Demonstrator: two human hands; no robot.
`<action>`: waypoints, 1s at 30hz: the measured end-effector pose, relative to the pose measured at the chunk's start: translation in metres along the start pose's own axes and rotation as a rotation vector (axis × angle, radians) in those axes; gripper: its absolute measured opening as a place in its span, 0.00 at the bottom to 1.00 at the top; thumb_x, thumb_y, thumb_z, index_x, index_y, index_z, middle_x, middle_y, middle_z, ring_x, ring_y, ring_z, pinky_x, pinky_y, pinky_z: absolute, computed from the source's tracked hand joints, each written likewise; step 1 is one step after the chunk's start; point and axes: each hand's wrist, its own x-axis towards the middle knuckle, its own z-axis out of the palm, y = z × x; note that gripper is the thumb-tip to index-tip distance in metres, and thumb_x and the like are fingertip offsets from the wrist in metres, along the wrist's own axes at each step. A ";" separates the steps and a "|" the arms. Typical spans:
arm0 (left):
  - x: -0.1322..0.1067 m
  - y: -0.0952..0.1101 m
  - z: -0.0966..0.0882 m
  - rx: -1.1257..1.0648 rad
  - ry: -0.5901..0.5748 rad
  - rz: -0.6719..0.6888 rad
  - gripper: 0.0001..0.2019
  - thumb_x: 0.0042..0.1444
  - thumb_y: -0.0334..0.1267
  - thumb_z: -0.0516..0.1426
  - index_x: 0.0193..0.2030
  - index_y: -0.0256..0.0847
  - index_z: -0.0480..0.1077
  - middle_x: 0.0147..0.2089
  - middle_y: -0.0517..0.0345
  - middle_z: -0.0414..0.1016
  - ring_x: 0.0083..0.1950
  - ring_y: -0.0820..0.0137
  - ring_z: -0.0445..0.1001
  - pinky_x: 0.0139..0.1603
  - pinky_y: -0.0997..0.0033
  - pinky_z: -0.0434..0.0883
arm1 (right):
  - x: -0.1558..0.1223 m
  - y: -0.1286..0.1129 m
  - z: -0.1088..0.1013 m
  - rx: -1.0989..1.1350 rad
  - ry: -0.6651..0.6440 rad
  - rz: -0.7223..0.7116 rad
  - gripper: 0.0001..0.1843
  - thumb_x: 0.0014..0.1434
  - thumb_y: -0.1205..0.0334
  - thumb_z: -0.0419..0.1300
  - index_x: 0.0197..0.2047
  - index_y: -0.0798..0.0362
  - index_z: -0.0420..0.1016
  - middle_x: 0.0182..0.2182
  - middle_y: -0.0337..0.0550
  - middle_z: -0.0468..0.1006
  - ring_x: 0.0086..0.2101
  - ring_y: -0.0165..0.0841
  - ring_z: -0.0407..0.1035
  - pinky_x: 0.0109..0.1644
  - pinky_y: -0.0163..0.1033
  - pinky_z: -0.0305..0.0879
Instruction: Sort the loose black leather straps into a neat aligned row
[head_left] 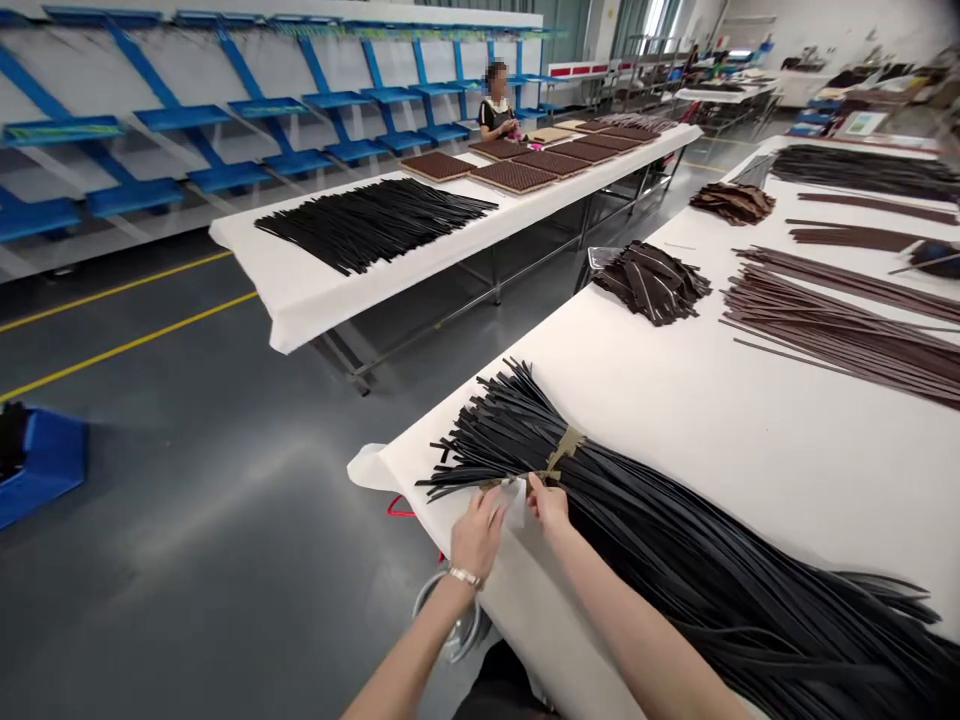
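A thick bundle of long black strips (660,510) lies along the table's near edge, bound near its far end by a tan tape band (568,447). At the bundle's left side, my right hand (551,504) is closed in a pinch on the loose end of the tape. My left hand (478,532), with a bracelet (466,577) at its wrist, is closed just left of it, below the fanned strip ends. Between the two hands is a small white slip (514,500), like paper. What exactly the left fingertips grip is hidden.
Dark brown piles (652,283) and brown strips (832,320) lie farther along the white table (622,385). Across the aisle, another table (315,305) bears black strips (375,222) and brown panels (517,177); a person (496,105) is behind it. A blue bin (52,460) stands left.
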 end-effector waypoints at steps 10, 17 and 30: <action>0.080 0.000 0.011 -0.079 -0.177 0.173 0.06 0.57 0.33 0.51 0.41 0.42 0.66 0.38 0.58 0.74 0.40 0.67 0.74 0.38 0.71 0.62 | -0.013 0.008 -0.027 0.052 0.024 0.024 0.20 0.50 0.47 0.59 0.23 0.50 0.56 0.14 0.29 0.59 0.15 0.23 0.52 0.20 0.30 0.49; 0.086 0.022 0.013 -0.129 -0.232 0.270 0.04 0.56 0.32 0.51 0.36 0.42 0.67 0.38 0.58 0.77 0.41 0.67 0.74 0.39 0.72 0.62 | -0.078 -0.055 -0.031 0.120 -0.242 -0.226 0.26 0.53 0.39 0.59 0.24 0.50 0.52 0.17 0.26 0.49 0.16 0.19 0.42 0.18 0.29 0.41; -0.007 0.025 -0.094 -0.223 -0.396 0.331 0.19 0.65 0.49 0.45 0.26 0.45 0.61 0.26 0.58 0.68 0.30 0.65 0.68 0.33 0.68 0.57 | -0.095 -0.008 -0.101 -0.530 0.155 -0.540 0.19 0.62 0.54 0.52 0.54 0.51 0.68 0.40 0.46 0.77 0.39 0.37 0.73 0.45 0.41 0.68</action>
